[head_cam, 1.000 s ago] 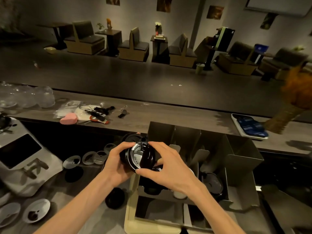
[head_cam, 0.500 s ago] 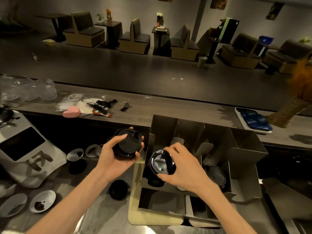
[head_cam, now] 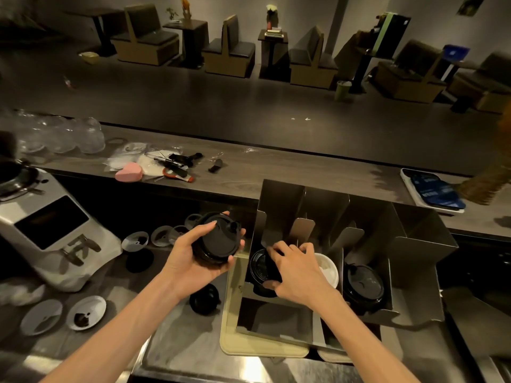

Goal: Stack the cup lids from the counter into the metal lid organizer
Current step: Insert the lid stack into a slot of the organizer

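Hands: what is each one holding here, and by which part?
The left hand grips a stack of black lids around its rim. The right hand holds a black lid by its edge, in the organizer's leftmost slot.

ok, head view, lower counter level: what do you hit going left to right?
Grey machine → left hand holding a stack of black lids → right hand on a black lid in the metal organizer → white lid → black lids in the right slot.

Single head view — looks forward-down, close over counter [head_cam: 171, 322].
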A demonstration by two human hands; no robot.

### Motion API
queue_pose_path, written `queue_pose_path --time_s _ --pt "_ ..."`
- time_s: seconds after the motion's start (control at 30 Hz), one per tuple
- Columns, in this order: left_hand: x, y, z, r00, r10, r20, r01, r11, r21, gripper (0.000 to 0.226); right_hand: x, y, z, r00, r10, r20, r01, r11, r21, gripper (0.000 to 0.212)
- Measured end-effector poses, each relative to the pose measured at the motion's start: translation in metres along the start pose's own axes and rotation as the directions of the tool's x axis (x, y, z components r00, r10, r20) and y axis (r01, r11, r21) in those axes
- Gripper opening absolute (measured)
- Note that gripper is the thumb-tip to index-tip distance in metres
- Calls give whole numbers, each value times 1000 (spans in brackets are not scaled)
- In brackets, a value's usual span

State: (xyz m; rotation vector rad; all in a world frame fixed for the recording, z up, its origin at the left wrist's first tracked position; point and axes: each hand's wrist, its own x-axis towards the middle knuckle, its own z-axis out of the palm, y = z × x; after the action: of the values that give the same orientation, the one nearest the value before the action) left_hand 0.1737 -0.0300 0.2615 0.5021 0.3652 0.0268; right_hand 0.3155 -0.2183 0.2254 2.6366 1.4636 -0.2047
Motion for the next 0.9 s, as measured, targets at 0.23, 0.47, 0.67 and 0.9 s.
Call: queue_pose_path --time_s 0.23,0.47,0.67,0.9 --pt "-6 -1 -2 997 -74 -21 74 997 -20 48 7 -5 -8 997 -8 75 13 998 -61 77" --pt "-7 -2 -9 995 -79 -57 78 997 -26 47 12 -6 -6 997 -11 80 12 1000 -4 79" --pt "-9 -3 -4 997 -59 57 56 997 43 64 -3 -2 -25 998 48 -39 -42 989 143 78" --pt "-4 -18 32 1000 -30 2 29 986 167 78 -43 -23 -78 941 31 -338 238 648 723 74"
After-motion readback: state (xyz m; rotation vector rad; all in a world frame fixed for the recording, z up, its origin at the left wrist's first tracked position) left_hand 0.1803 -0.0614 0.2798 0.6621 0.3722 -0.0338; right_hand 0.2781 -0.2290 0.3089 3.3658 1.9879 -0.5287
